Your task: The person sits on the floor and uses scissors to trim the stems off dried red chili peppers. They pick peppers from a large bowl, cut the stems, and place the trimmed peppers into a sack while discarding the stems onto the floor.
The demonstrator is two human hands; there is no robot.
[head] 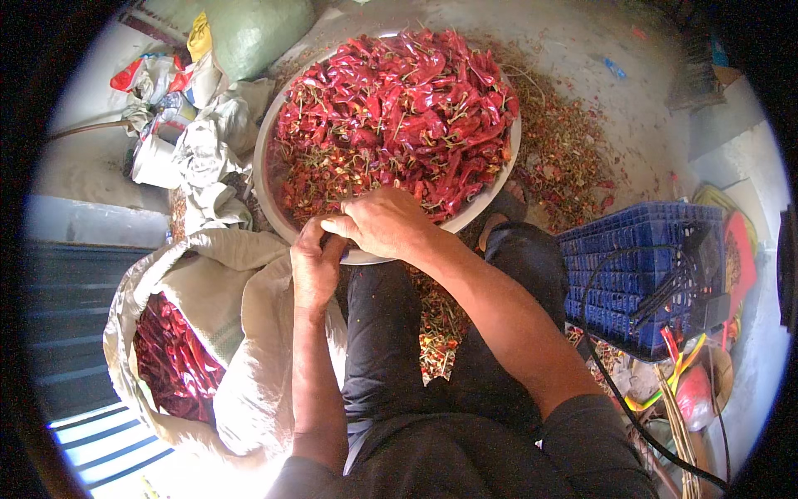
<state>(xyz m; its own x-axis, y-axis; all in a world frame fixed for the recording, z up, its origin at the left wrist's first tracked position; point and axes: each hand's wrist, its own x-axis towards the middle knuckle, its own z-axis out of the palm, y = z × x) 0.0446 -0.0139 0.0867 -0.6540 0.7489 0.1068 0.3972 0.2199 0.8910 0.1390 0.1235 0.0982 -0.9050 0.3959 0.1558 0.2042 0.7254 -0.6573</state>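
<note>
A wide metal basin (512,156) holds a heap of dried red chili peppers (405,106), with loose stems and bits at its lower left. My left hand (315,265) and my right hand (380,218) meet over the basin's near rim, fingertips together and fingers bent. Whatever lies between the fingertips is hidden, so I cannot tell if either hand holds a pepper. To the left of my left forearm stands an open woven sack (199,249) with its top rolled down and dark red dried chilies (177,362) inside.
A blue plastic crate (642,274) with a black cable (614,387) stands at the right. Stems and scraps (567,150) cover the floor beside the basin and between my legs. Crumpled sacks (212,137) and a white bucket (154,163) lie at the upper left, near a full green sack (268,37).
</note>
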